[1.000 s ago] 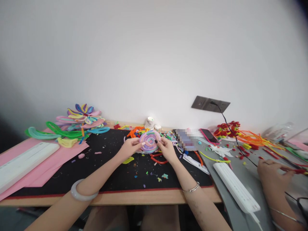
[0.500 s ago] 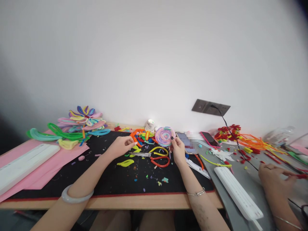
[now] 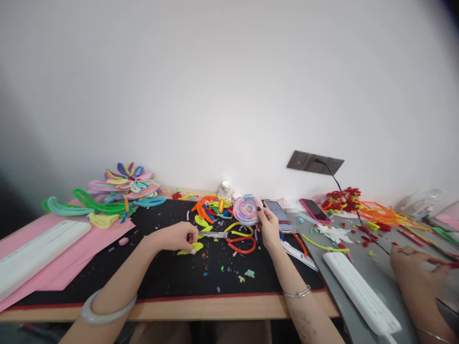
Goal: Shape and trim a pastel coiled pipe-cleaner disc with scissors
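My right hand pinches a spiral disc by its right edge. The disc is coiled from pink, lilac and pale blue fuzzy pipe cleaners and is held up off the mat, flat side towards me. My left hand is down on the black mat, fingers closed on a yellow-green looped pipe-cleaner piece that they partly cover. Another yellow-green loop lies just beyond. Between my hands rest scissors with one yellow and one red handle, blades pointing at my left hand.
Orange pipe cleaners and a white paper cup stand at the back. A large pipe-cleaner flower and a white power strip are left. Phones, another power strip and a co-worker's hand are right.
Both hands held the disc at first. My left hand let go and moved left and down onto the yellow-green piece. My right hand carried the disc to the right, uncovering the scissors.
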`<state>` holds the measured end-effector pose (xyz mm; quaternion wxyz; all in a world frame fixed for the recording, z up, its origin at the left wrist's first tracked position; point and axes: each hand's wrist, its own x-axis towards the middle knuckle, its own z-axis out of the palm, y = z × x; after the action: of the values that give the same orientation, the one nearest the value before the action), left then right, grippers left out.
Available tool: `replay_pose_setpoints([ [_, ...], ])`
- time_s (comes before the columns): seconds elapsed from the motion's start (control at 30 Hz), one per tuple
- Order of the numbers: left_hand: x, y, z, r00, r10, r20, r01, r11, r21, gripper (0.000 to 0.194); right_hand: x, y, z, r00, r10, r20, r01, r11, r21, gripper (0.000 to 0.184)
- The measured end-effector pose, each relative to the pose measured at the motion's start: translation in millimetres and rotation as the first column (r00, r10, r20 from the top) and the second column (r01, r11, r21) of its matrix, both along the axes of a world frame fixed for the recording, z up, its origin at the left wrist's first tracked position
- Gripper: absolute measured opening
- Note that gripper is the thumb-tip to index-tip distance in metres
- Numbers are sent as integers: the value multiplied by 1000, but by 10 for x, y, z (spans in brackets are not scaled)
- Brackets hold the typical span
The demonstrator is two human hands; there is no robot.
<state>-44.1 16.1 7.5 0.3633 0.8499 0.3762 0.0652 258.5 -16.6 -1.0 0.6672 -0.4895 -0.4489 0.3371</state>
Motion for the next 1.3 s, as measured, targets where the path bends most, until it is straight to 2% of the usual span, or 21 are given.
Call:
replay_pose_setpoints([
  [0.07,14,-4,31,994,49,94,-53,998,34,19,-3,-7,1,1000,3,5,-3,1000,0,43],
  [0.13,23,6,55,964,152,220,-163,986,32,20,-8,-15,4,1000,7,12,-7,1000,-2,43],
  [0.27,57,44,56,851,374,369,-416,909,37,25,-23,-28,11,999,21,31,-21,1000,-10,43],
  [0.33,93,55,46,825,392,407,-448,893,46,24,-29,-29,9,999,34,41,-34,999,-15,42],
  [0.43,159,53,50,805,368,465,-432,901,35,24,-27,-27,-1,996,66,57,-65,998,-27,41],
  [0.57,233,28,81,743,398,538,-547,824,147,30,-58,-50,-8,979,183,89,-177,982,-65,38],
  [0.6,251,16,81,728,388,565,-552,821,147,31,-86,-63,-6,967,233,103,-225,971,-84,37],
  [0.63,270,1,74,717,366,593,-528,841,119,33,-123,-78,-2,949,290,120,-278,955,-107,37],
  [0.7,316,-34,43,722,290,628,-381,925,11,37,-224,-112,4,900,406,158,-383,910,-161,36],
  [0.73,342,-51,21,741,248,624,-291,956,-34,39,-281,-128,6,872,457,176,-427,885,-184,35],
  [0.8,392,-79,-23,802,179,569,-188,981,-43,38,-387,-154,4,828,521,209,-481,850,-213,33],
  [0.87,431,-91,-58,836,147,528,-188,982,25,37,-459,-169,-7,801,544,251,-500,837,-223,30],
  [0.97,460,-79,-83,840,149,521,-231,968,96,38,-485,-169,-37,784,530,323,-483,848,-219,25],
  [1.2,451,-73,-79,840,139,524,-246,959,139,39,-443,-168,-96,783,450,430,-412,892,-185,24],
  [1.3,428,-89,-66,856,140,498,-250,955,161,42,-455,-191,-87,768,448,457,-411,893,-184,22],
])
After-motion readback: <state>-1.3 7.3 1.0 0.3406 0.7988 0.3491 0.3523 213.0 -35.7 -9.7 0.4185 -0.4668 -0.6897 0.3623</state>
